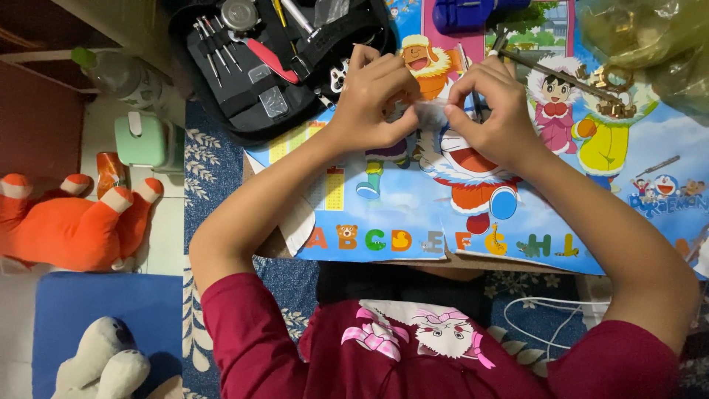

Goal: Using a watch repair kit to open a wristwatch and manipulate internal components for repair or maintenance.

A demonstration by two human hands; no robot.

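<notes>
Both grips pinch shut on a small clear packet at centre — left hand at 9 o'clock of it, right hand at 3. Best handled with fingertips close and light pull, I judge. Cartoon mat covers the bench; black tool case at 11 o'clock; orange plush on floor, far left.

Bright, even indoor light falls from above, making the colours of the cartoon table mat vivid. Shadows are soft and short beneath the forearms. The clear plastic bag at top right shows faint glare. The fingertips look slightly blurred, and the frame's edges bend with wide-angle distortion.
</notes>
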